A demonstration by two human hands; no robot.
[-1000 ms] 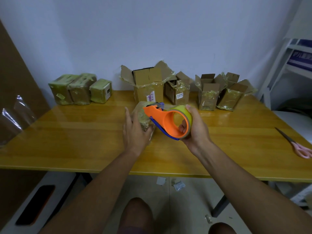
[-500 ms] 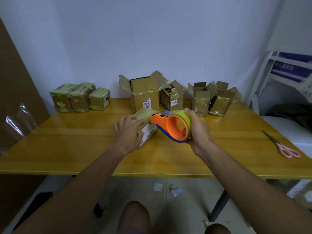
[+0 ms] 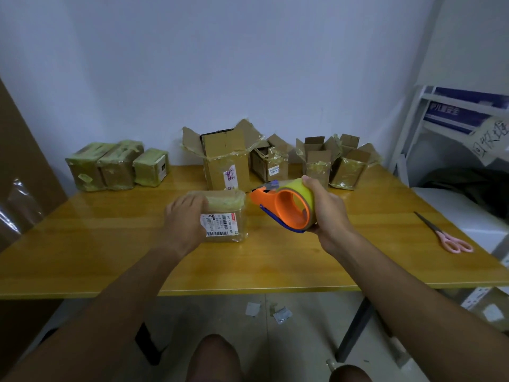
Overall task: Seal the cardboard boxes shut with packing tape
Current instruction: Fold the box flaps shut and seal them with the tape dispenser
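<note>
Head view looks down on a yellow-brown tabotop — a wooden tabletop [image 3: 110, 244] set against a pale wall. Eight boxes stand on it in all. At centre frame one taped box [image 3: 224, 216] lies with a white barcode label facing the camera; the left hand [image 3: 184, 219] rests on its left side, fingers [image 3: 190, 201] curved over the top edge and holding it. Just right of it, off the surface, the right hand [image 3: 327, 210] grips one orange tape dispenser [image 3: 286, 209] carrying a yellow-green roll, its fingers wrapped round the roll's outer rim and the blue-edged nose pointing towards the box without touching it.

Three sealed boxes [image 3: 115, 166] wrapped in greenish tape sit touching in a row at the upper left of the tabletop. Four open boxes line the back edge: one tall box [image 3: 225, 164] with flaps spread just behind the held box, then one smaller box [image 3: 271, 164], and two more [image 3: 316, 161] [image 3: 349, 166] further right, all with flaps up and scraps of old tape clinging to them.

One pair of pink-handled scissors [image 3: 446, 237] lies at the right of the tabletop, well apart from the hands. Two bits of paper [image 3: 267, 311] lie on the floor below the near edge, between the person's two bare knees and the table.
</note>
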